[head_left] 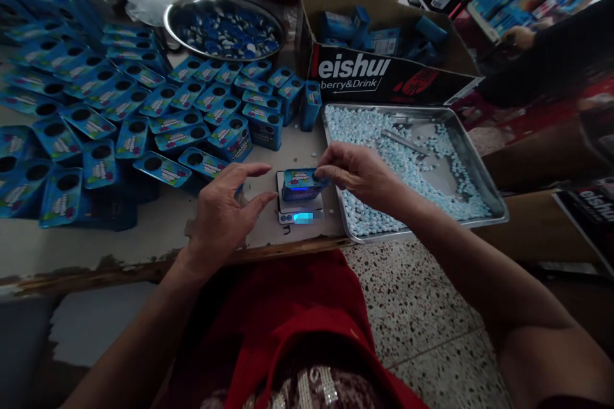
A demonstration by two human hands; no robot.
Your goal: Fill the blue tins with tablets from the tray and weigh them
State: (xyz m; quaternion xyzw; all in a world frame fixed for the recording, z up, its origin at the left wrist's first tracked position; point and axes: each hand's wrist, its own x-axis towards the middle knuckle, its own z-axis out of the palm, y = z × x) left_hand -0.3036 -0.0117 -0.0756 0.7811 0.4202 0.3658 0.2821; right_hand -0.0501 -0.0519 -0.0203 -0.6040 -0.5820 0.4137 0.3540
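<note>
A blue candy tin [303, 184] with printed lettering rests on a small digital scale [288, 207] near the table's front edge. My right hand [352, 169] is closed in a pinch at the tin's right end, over its top. What the fingertips hold, if anything, is hidden. My left hand [229, 208] hovers left of the scale, its thumb and fingers spread apart with nothing between them. Right of the scale lies a metal tray [499, 212] spread with small pale blue candies [367, 211], and a metal scoop [405, 142] lies among them.
Many blue tins [165, 99] with round holes stand packed across the table's left side. Behind them sits a metal bowl [167, 22] of blue and silver round caps. A cardboard box [352, 73] holds more blue tins. Another person's hand [520, 38] shows at the upper right.
</note>
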